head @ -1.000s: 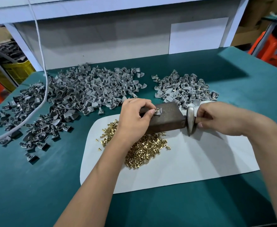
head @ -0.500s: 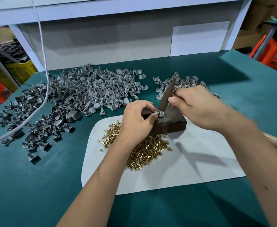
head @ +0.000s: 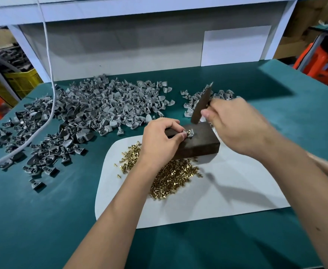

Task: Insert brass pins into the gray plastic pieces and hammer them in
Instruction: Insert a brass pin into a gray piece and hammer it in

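Note:
My left hand [head: 162, 141] pinches a small gray plastic piece [head: 189, 133] with a brass pin standing in it, on top of a dark metal block [head: 200, 141]. My right hand [head: 234, 123] grips a hammer whose dark head [head: 202, 103] hangs tilted just above the block's far edge; its wooden handle end [head: 326, 167] shows past my right forearm. A heap of loose brass pins [head: 170, 175] lies on the white mat [head: 227, 193] in front of the block, partly hidden by my left wrist.
A large heap of gray plastic pieces [head: 85, 115] covers the green table [head: 42, 220] to the left, and a smaller heap [head: 190, 100] lies behind the block. A white cable [head: 48, 78] hangs across the left heap. A white panel wall stands at the back.
My right hand brought the hammer from beside the block's right end up over the piece; since half a second ago the head has lifted slightly. My left hand stays pinching the piece.

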